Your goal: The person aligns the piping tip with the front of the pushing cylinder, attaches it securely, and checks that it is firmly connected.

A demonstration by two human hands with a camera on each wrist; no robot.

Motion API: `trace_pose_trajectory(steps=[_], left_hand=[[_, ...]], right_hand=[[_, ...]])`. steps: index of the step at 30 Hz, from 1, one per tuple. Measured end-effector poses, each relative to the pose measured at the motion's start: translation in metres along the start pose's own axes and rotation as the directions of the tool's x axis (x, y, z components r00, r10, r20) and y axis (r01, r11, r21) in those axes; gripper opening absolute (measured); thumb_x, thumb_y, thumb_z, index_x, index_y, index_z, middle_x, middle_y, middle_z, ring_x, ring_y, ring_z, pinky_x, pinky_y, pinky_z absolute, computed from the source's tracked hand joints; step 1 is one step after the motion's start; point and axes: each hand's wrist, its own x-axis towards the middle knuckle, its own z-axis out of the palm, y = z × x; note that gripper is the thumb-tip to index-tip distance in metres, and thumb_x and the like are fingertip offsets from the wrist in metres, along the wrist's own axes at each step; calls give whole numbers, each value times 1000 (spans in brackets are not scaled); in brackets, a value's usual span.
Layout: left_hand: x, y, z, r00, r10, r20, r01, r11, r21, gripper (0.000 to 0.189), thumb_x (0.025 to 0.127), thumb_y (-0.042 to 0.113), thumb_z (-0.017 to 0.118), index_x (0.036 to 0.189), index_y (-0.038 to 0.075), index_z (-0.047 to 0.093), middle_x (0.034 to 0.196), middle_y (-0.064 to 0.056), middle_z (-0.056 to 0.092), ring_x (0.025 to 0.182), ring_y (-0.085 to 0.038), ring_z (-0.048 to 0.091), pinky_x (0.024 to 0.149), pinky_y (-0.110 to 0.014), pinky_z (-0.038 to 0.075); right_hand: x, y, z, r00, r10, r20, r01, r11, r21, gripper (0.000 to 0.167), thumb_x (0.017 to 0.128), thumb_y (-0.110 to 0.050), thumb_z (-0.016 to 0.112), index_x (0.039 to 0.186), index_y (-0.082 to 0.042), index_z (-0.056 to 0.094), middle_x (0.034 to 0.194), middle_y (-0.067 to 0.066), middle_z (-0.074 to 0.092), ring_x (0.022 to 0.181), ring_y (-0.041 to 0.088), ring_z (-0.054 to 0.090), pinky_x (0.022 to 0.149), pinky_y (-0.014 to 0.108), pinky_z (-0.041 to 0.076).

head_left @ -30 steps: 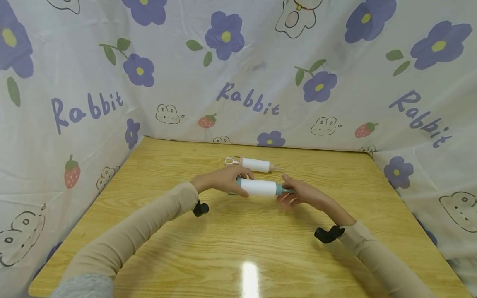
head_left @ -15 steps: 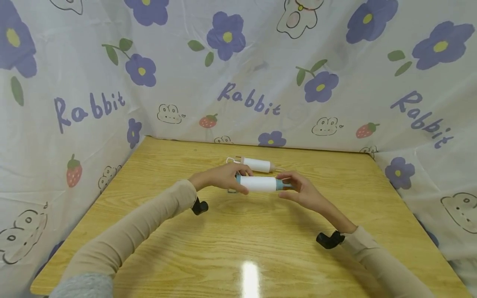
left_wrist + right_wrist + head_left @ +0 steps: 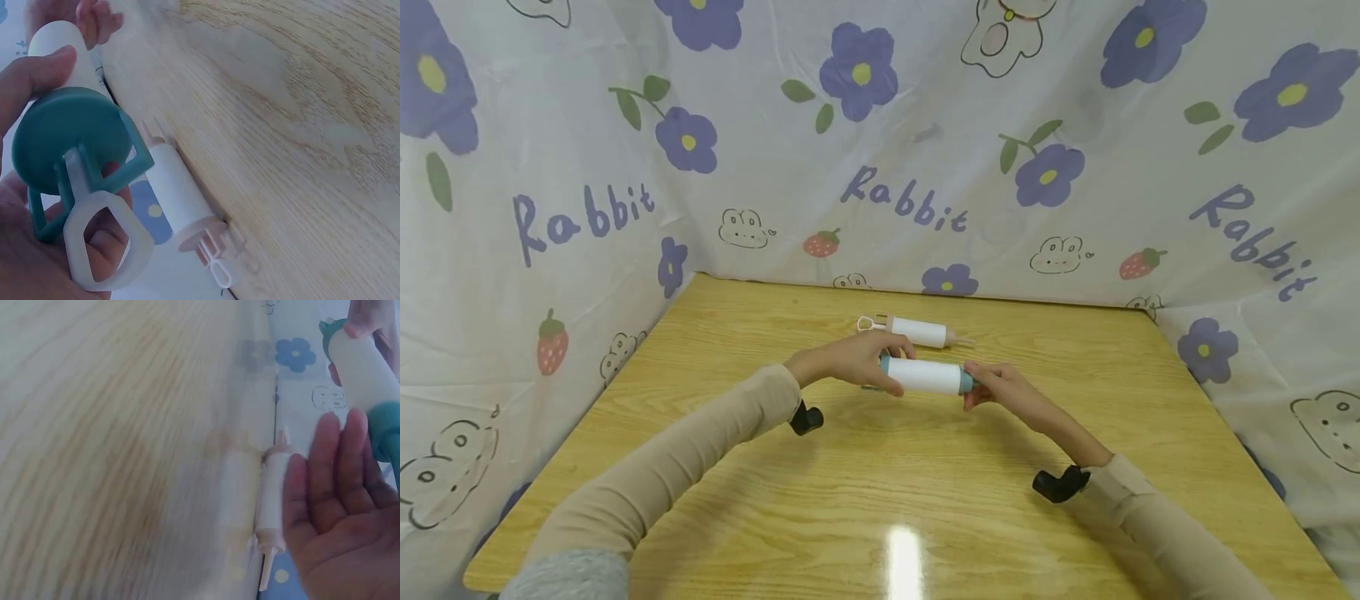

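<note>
A large syringe (image 3: 928, 376) with a white barrel and teal ends is held level above the table. My left hand (image 3: 859, 360) grips its left end, thumb on the barrel. In the left wrist view, a teal flange (image 3: 72, 140) with two angular finger loops and a white plunger ring (image 3: 107, 240) face the camera. My right hand (image 3: 1009, 390) is at the other end, thumb and fingers about the teal cap (image 3: 966, 382). In the right wrist view, several of its fingers (image 3: 355, 465) extend beside the cap; the thumb is out of sight there, and the nozzle is partly hidden.
Behind the hands, a second syringe (image 3: 919, 332), white with pinkish-beige ends, lies on the wooden table (image 3: 775, 517). A patterned cloth (image 3: 760, 167) with purple flowers and rabbits encloses the back and sides. Black wrist cameras (image 3: 1060, 483) hang beneath both forearms.
My right hand has shifted its fingers around the teal end: thumb up first, then the hand rolled over, now back with the thumb across the cap. The left hand keeps its grip.
</note>
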Motion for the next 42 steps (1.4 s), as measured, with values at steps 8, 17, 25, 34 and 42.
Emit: trace_pose_trajectory(steps=[8,17,25,34,42], left_hand=[[0,0,1,1000,9,1,-9,1000,29,46,83,25,82,124,16,61,118,-13,63,101,-21,60,82,-33,52],[-2,-14,-3,998,-60,-6,60,998,-7,48,84,26,82,125,19,60,121,-12,61,104,-23,59,84,-35,52],[-3,-17,-8,996,-82,-19,81,996,-33,48,84,26,81,127,19,60,126,-13,60,109,-25,58,88,-36,52],[-3,-9,-6,999,-46,-13,45,998,-39,48,84,26,81,126,16,61,123,-14,61,107,-25,58,86,-35,52],[1,-14,3,1000,4,-20,-4,1000,-12,47,85,29,80,126,17,61,122,-12,62,108,-22,59,86,-35,52]], right_hand=[[4,-4,-3,991,121,62,-121,993,6,69,107,-51,33,114,11,62,86,3,71,89,22,70,90,42,56],[-4,-3,-5,964,-229,-136,178,934,-310,58,102,-30,58,149,-7,33,148,20,42,135,41,44,108,61,38],[-1,4,7,800,-600,-30,490,681,-544,73,83,-8,81,145,-5,43,146,15,47,135,31,47,105,57,43],[-1,4,11,853,-507,-126,415,803,-428,36,87,-1,74,121,-5,63,120,12,64,105,25,63,90,48,54],[-1,4,8,937,-326,-121,293,927,-234,26,96,-9,66,121,-2,62,119,15,64,106,18,65,89,27,55]])
